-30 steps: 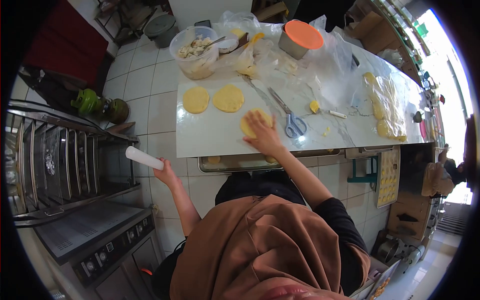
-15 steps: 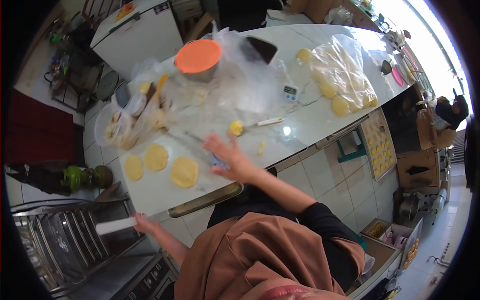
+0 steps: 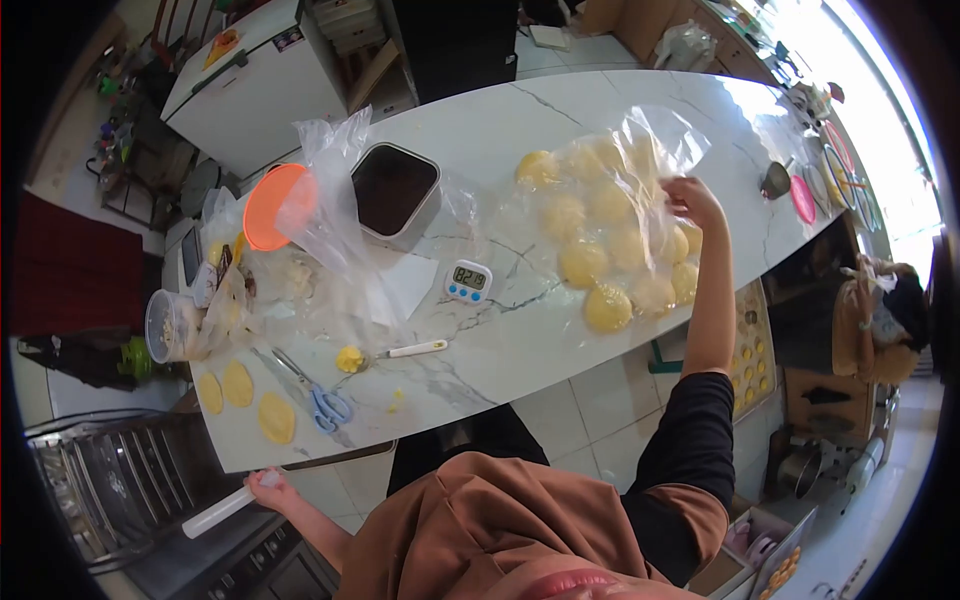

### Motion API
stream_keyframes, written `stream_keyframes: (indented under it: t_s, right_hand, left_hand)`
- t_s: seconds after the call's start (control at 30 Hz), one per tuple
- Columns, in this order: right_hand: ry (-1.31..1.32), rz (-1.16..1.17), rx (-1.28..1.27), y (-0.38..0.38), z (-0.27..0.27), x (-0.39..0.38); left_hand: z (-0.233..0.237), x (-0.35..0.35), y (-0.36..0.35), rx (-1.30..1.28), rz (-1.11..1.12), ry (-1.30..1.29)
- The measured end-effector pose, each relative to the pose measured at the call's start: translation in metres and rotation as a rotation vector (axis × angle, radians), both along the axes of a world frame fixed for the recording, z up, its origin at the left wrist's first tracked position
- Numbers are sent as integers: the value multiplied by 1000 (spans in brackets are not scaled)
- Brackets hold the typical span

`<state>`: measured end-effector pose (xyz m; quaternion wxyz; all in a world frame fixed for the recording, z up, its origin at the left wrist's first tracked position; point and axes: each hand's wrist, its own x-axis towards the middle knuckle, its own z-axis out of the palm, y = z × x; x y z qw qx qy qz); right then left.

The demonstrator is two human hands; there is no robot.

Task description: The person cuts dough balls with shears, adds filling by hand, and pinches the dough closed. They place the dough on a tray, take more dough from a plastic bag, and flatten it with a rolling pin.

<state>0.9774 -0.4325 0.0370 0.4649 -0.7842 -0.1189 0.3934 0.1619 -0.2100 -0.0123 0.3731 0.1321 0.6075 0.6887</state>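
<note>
My left hand (image 3: 270,490) grips one end of a white rolling pin (image 3: 218,513), held out past the table's near left edge. Far to the right, my right hand (image 3: 690,198) has its fingers closed on a clear plastic sheet (image 3: 645,150). Under that sheet lie several round yellow dough balls (image 3: 584,262), some poking out at its edge. Three flattened dough rounds (image 3: 276,418) lie at the table's left end. Beside them are scissors (image 3: 325,402) with blue handles.
A digital timer (image 3: 468,282) stands mid-table, near a dark-lined square metal tin (image 3: 395,192). A white-handled tool (image 3: 415,349) lies by a yellow lump (image 3: 350,359). Left are an orange lid (image 3: 274,207) and a plastic tub (image 3: 172,325). Another person (image 3: 880,310) is at far right.
My right hand has moved from beside the scissors to the plastic sheet over the dough balls. My left hand still grips the rolling pin. The view has shifted rightward.
</note>
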Motion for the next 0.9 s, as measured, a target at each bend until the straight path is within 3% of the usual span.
stream_keyframes:
  t_s: [0.1, 0.23, 0.3, 0.4, 0.5, 0.6, 0.7, 0.77, 0.83, 0.9]
  right_hand:
    - [276, 162, 581, 64, 9, 5]
    - [279, 113, 861, 150, 11, -17]
    - [51, 314, 784, 187, -3, -18]
    - [-671, 303, 653, 227, -43, -29]
    - [-979, 313, -61, 238, -54, -54]
    - [-962, 482, -200, 245, -78, -42]
    - [-883, 545, -109, 257, -86, 0]
    - [-969, 181, -177, 239, -66, 16]
    - [-1131, -83, -554, 219, -55, 39]
    - [-929, -207, -755, 192, -44, 61]
  left_hand:
    - [12, 11, -14, 54, 32, 62]
    - [21, 20, -24, 82, -4, 76]
    - [24, 29, -31, 89, 39, 88]
    - [29, 39, -41, 82, 65, 95]
    - [25, 26, -49, 97, 40, 72]
    - [23, 10, -56, 91, 42, 52]
    - [30, 7, -59, 83, 98, 47]
    - [28, 2, -58, 78, 125, 58]
    - [24, -10, -57, 67, 125, 91]
    - [23, -21, -53, 39, 114, 107]
